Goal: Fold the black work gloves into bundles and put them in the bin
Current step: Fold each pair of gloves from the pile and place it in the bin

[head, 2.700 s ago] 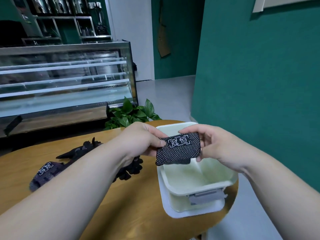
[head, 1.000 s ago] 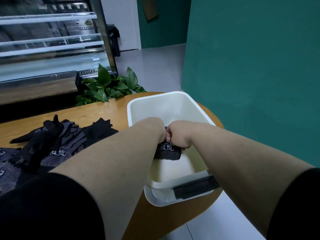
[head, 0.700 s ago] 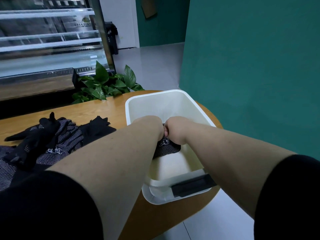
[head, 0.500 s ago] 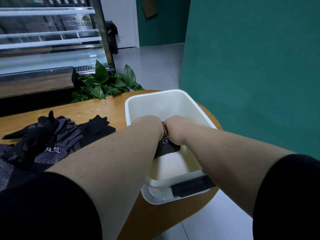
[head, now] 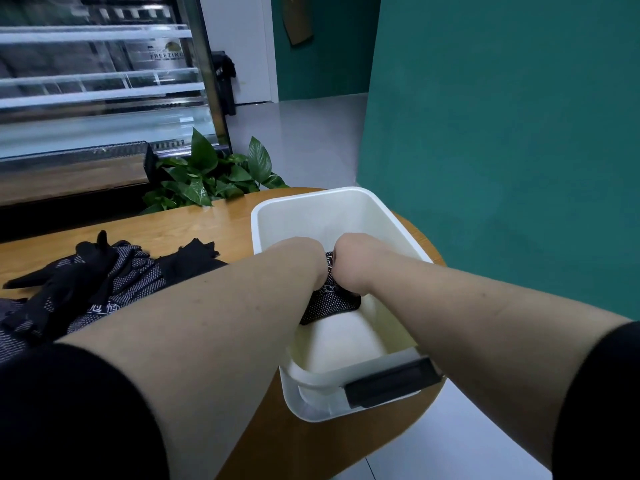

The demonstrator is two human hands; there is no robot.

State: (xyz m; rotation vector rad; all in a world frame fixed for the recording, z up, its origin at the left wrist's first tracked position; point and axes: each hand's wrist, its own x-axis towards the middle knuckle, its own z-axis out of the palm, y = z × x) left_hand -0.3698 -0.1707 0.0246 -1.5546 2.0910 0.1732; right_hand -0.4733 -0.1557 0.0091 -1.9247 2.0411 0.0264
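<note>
A white plastic bin [head: 405,233] with a dark handle stands at the right end of the wooden table. Both my hands reach down inside it. My left hand [head: 301,258] and my right hand [head: 353,261] sit knuckle to knuckle and hold a folded black dotted glove bundle [head: 330,303] low in the bin. My fingers are hidden under the hands. A heap of loose black work gloves [head: 86,282] lies on the table to the left, partly behind my left forearm.
The table [head: 194,223] ends just right of and in front of the bin, with grey floor beyond. A green wall [head: 502,133] rises close on the right. A leafy plant [head: 207,178] and a glass display case [head: 97,98] stand behind the table.
The hands carried the folded bundle from above the bin down into it. Over the last second they have stayed almost still, low inside the bin.
</note>
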